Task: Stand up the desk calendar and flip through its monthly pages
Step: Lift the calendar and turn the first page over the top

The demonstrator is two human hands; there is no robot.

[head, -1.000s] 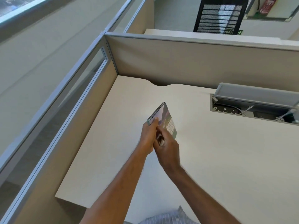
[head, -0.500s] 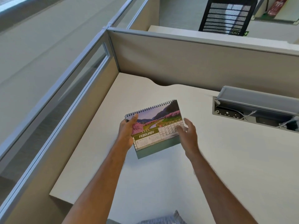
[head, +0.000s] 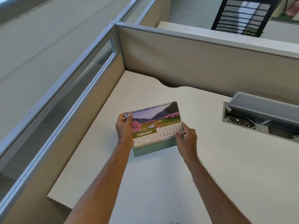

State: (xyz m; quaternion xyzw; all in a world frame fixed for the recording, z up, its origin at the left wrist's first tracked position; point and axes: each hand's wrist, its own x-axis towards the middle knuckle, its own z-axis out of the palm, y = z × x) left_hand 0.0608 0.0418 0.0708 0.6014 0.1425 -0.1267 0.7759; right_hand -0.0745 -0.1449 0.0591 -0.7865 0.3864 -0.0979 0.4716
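Head view: much as half a second back, February page still facing up, though a second ago turned edge-on between both hands. Desk calendar (head: 156, 129) held over the white desk (head: 210, 167), left hand (head: 124, 129) clasping its spiral corner, right hand (head: 187, 140) pinching the lower right page edge.

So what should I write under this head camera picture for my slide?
Two hands, left and right, hold a desk calendar showing February.
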